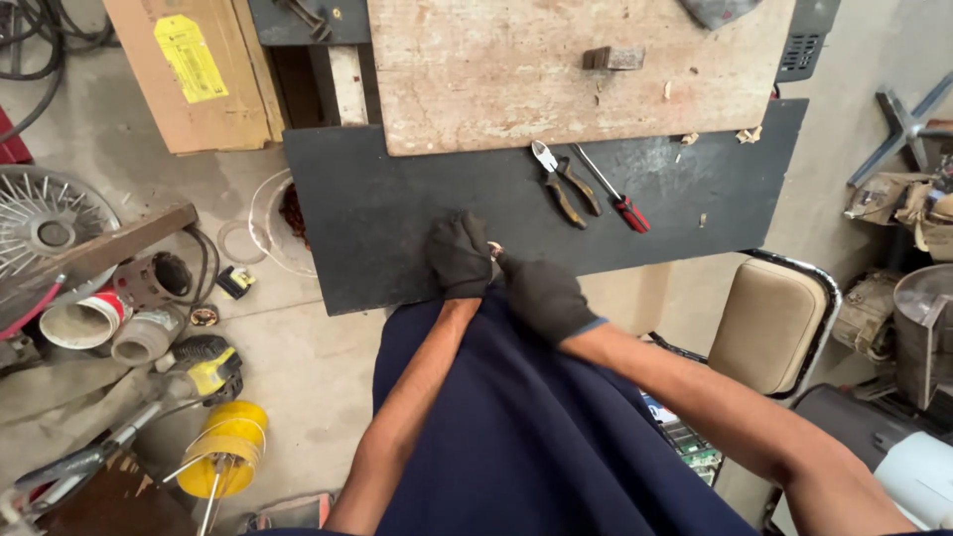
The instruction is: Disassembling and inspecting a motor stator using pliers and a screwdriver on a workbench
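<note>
This is a workshop. A dark work table (397,213) has a worn wooden board (516,89) on it, with cutting pliers (562,185) and a red-handled screwdriver (615,194) lying there. The concrete floor (298,397) is messy with a yellow wire spool (226,449), pipe pieces (144,337) and a metal fan guard (40,223).

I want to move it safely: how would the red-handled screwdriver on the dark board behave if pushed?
The red-handled screwdriver has a round-looking shaft, so it may roll on the flat dark board. It looks stiff and probably light. The pliers lie close beside it and might stop it.
</note>
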